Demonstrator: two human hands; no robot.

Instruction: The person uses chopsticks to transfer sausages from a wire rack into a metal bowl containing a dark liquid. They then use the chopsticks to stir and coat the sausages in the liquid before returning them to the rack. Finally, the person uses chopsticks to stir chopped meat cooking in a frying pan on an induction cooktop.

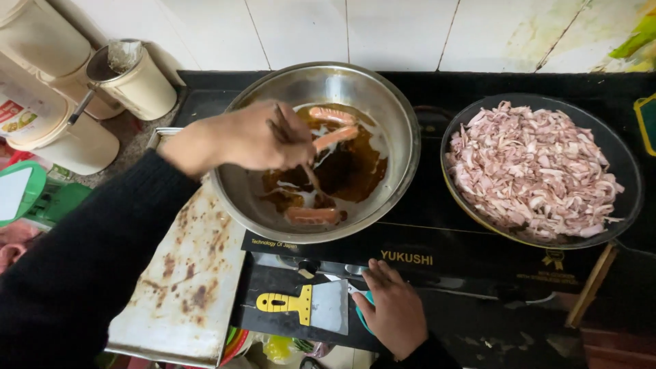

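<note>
A pair of thin dark chopsticks [301, 147] is being pinched in the closed fingers [290, 140] of the left hand [249, 137], and a pink sausage [336, 137] is being gripped at their tips above the wide steel bowl-shaped pan [396, 116] — it looks soft, oily and likely to slip, so it is best taken near its middle. Two more sausages [311, 216] are lying in brown oil. The right hand [393, 307] is being rested, fingers loosely curled, on a teal object mostly hidden beneath it, beside a yellow-handled metal scraper [311, 305]. A dark pan of pale pink shredded meat [533, 171] is sitting alongside — its wooden handle is partly cut off.
</note>
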